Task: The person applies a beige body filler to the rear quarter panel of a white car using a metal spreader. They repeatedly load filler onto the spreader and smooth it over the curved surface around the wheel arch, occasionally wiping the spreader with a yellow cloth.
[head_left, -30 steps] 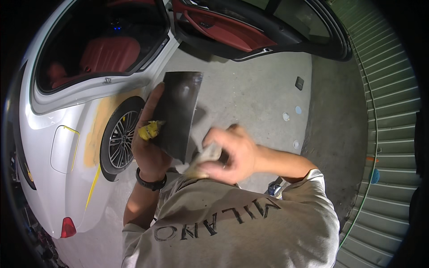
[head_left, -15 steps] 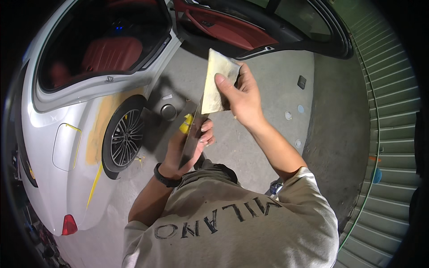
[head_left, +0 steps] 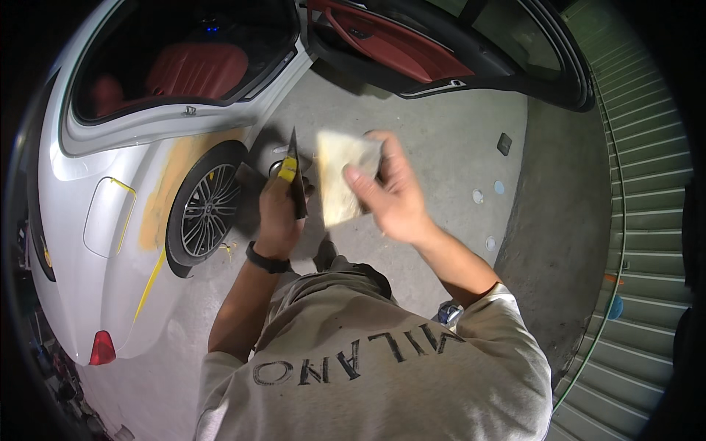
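My left hand (head_left: 281, 209) is closed on a dark, flat, thin-edged plate (head_left: 297, 173), tilted nearly upright, with a yellow piece (head_left: 288, 168) beside my fingers. I cannot tell whether the plate is a blade or a block. In my right hand (head_left: 397, 192) is a stiff, cream-coloured, roughly rectangular sheet (head_left: 337, 173), pinched with the thumb on its pale face. Its right side looks dark and smudged, and motion blurs it a little. A small gap separates the sheet from the plate. The fingers behind the sheet are partly hidden.
To the left stands a silver car (head_left: 118, 213) with a tan filler patch (head_left: 165, 195) round its rear wheel (head_left: 208, 209). An open car door (head_left: 412, 55) spans the top. A dark block (head_left: 504, 144) and pale discs (head_left: 478, 196) lie on the floor; a ribbed wall (head_left: 643, 242) rises at right.
My right hand has moved the sheet down and left, away from the plate it overlapped. My left hand has risen and turned the plate more upright.
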### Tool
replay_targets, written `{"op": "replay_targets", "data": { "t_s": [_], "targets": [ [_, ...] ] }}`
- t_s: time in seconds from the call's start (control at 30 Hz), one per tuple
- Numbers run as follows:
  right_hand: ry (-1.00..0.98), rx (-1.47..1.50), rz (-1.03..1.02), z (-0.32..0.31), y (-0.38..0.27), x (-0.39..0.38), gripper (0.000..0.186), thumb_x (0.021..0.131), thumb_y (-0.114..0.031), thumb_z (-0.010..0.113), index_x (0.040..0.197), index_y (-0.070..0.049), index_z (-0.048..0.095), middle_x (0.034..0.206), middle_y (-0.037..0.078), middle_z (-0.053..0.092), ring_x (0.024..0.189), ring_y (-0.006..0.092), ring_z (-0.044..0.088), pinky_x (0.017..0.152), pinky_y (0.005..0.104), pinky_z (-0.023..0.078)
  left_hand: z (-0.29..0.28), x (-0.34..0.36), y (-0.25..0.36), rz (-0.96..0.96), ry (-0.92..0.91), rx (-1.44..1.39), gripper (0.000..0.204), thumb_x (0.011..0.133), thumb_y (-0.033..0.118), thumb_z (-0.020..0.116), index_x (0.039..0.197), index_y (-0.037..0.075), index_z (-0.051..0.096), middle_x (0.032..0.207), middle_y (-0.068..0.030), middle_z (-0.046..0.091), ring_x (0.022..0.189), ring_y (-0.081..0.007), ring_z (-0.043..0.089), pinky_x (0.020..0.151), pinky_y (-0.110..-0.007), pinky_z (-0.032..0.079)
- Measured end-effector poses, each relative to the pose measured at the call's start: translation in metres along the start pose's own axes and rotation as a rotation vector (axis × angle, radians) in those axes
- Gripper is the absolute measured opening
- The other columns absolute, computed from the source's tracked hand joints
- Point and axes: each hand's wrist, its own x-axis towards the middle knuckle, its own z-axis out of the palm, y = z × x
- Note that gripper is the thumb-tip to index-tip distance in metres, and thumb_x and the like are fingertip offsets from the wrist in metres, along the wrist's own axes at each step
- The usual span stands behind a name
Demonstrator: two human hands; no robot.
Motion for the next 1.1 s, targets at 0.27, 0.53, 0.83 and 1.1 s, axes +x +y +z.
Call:
{"op": "replay_targets", "data": {
  "t_s": [0.27, 0.53, 0.83, 1.1],
  "targets": [
    [0.206, -0.114, -0.232, 0.010, 0.033, -0.018, 0.030, 0.103, -0.012, 0.069, 0.130, 0.001, 0.070, 0.104, 0.003, 0.074, 0.090, 0.0070, 0.062, 0.078, 0.0250, 0.052, 0.041, -0.018, 0.023, 0.594, 0.040, 0.333, 0.040, 0.100, -0.002, 0.062, 0.137, 0.000, 0.048, 0.130, -0.0067, 0.058, 0.116, -0.0117, 0.052, 0.105, -0.026, 0.040],
    [0.121, -0.367, -0.306, 0.034, 0.052, -0.036, 0.039, 0.102, -0.004, 0.062, 0.140, 0.002, 0.062, 0.077, 0.013, 0.066, 0.063, 0.0159, 0.058, 0.062, 0.0289, 0.049, 0.042, -0.028, 0.022, 0.679, 0.119, 0.559, 0.053, 0.101, 0.006, 0.064, 0.145, -0.002, 0.037, 0.140, -0.0116, 0.054, 0.124, -0.0166, 0.051, 0.110, -0.031, 0.038],
    [-0.178, -0.709, -0.125, 0.006, 0.045, -0.033, 0.030, 0.099, -0.006, 0.062, 0.125, 0.007, 0.063, 0.073, 0.026, 0.062, 0.065, 0.0468, 0.063, 0.059, 0.0443, 0.050, 0.016, -0.025, 0.024, 0.762, -0.068, 0.963, 0.046, 0.092, 0.012, 0.078, 0.122, -0.001, 0.046, 0.109, -0.0137, 0.060, 0.095, -0.0204, 0.059, 0.082, -0.034, 0.050],
    [-0.129, -0.634, -0.157, 0.010, 0.043, -0.030, 0.028, 0.103, -0.008, 0.060, 0.128, 0.004, 0.063, 0.083, 0.027, 0.069, 0.073, 0.0418, 0.071, 0.066, 0.0433, 0.054, 0.022, -0.023, 0.001, 0.567, 0.096, 0.469, 0.043, 0.100, 0.006, 0.068, 0.132, 0.000, 0.040, 0.123, -0.0087, 0.059, 0.109, -0.0135, 0.056, 0.095, -0.029, 0.047]
  ]
}}
